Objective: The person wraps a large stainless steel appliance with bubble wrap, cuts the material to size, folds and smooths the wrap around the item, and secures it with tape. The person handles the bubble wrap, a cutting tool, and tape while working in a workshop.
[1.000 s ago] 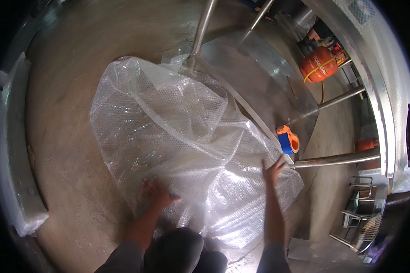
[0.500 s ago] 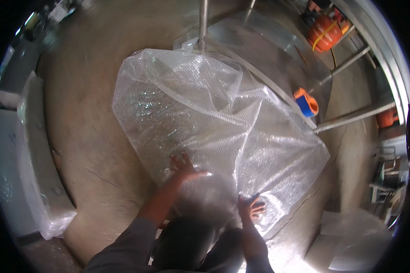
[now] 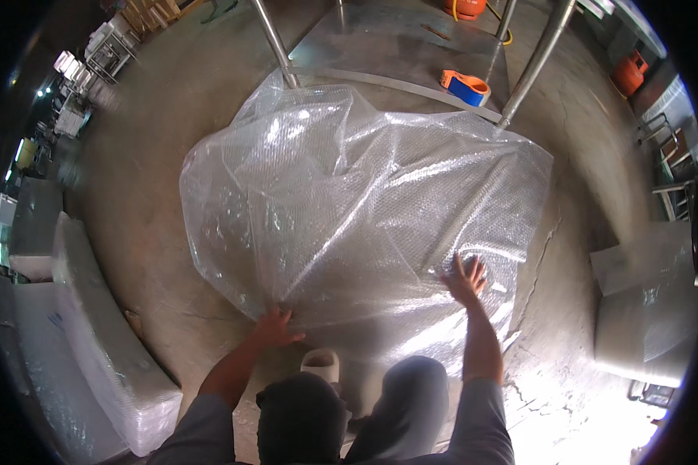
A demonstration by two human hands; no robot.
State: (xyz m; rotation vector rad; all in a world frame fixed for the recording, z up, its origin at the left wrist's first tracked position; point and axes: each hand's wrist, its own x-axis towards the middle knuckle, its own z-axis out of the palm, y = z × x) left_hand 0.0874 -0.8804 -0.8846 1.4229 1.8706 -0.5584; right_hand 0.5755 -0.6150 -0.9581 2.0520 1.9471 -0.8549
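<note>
1. a wide, clear sheet of bubble wrap [image 3: 310, 225] lies creased and rumpled across a concrete floor [image 3: 139, 178], directly in front of a worker in dark trousers [image 3: 411, 395] and grey sleeves
2. the worker's right hand [image 3: 465, 280] rests on the right part of the sheet near its lower side, fingers spread apart, palm down, grasping nothing
3. the left hand [image 3: 276, 329] is at the near left edge of the wrap, thumb held out to the side; whether its fingers pinch the plastic cannot be told
4. beyond the sheet, its far edge runs along a low metal shelf [image 3: 372, 46] set between steel legs [image 3: 539, 66]
5. an orange and blue tape dispenser [image 3: 467, 91] sits on that shelf, close to its front edge and the right leg
6. a pale slipper [image 3: 320, 363] shows between the left hand and the worker's knees, just beside the near edge of the wrap
7. at far left lies a long, plastic-wrapped block [image 3: 112, 341], while a second wrapped bundle [image 3: 647, 318] stands at right, both well apart from the sheet
8. an orange gas cylinder [image 3: 630, 74] stands at upper right, in the background
</note>
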